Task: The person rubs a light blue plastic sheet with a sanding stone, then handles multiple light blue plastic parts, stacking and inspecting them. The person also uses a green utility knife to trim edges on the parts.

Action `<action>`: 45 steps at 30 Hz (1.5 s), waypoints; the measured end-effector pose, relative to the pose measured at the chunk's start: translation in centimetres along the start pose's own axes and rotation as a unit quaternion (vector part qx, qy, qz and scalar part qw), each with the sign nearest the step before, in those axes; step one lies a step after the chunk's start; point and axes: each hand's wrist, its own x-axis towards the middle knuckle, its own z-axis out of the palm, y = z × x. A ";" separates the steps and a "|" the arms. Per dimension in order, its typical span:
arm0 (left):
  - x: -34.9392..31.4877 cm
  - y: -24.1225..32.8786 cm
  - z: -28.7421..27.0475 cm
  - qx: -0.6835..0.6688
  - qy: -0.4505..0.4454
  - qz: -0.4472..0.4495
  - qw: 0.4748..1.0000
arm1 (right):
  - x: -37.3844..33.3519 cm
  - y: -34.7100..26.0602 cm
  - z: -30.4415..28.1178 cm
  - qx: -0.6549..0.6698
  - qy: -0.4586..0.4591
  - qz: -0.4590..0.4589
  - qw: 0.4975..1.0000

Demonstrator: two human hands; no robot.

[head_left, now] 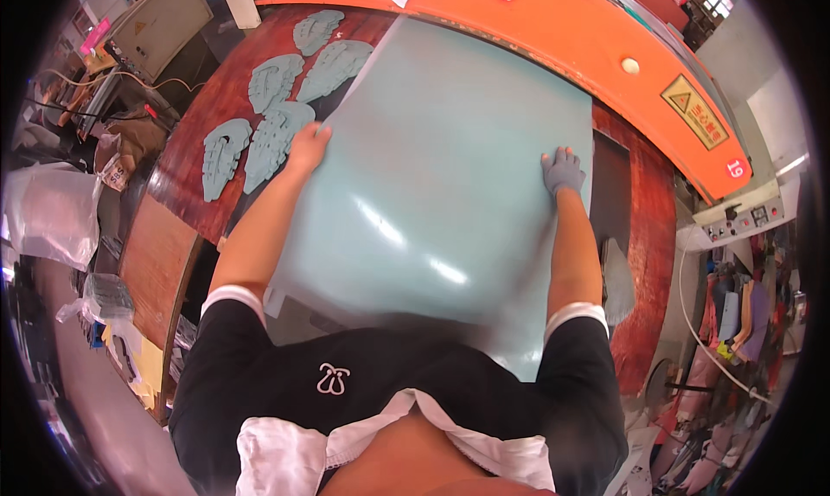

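Observation:
A large, glossy pale blue-green sheet lies across the machine's bed in front of me, its near end sagging toward my body. At its left edge my left hand is closed on the border, thumb on top; the other fingers are mostly hidden. My right hand, in a grey glove with bare fingertips, rests flat near the right edge with its fingers apart. Just beyond my left hand, a ridged, blue-grey, leaf-shaped piece lies with several similar ones on the reddish-brown table.
An orange machine beam with a yellow warning plate spans the far side. A dark board shows right of the sheet, near a grey piece. A control box stands at right. Plastic bags hang at left.

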 end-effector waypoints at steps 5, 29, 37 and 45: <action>2.0 2.4 6.9 0.373 -0.073 0.352 0.856 | 7.3 -2.6 1.0 0.062 -0.020 0.019 0.998; 3.4 0.2 9.0 0.350 -0.178 0.301 0.869 | -13.2 0.2 -2.5 0.152 0.057 -0.096 0.982; 1.2 -2.8 6.8 0.368 -0.084 0.261 0.889 | -20.0 1.0 -1.7 0.112 0.119 -0.116 0.980; 3.4 -2.4 8.2 0.385 -0.047 0.277 0.879 | -16.3 2.1 -0.3 0.132 0.177 -0.153 0.963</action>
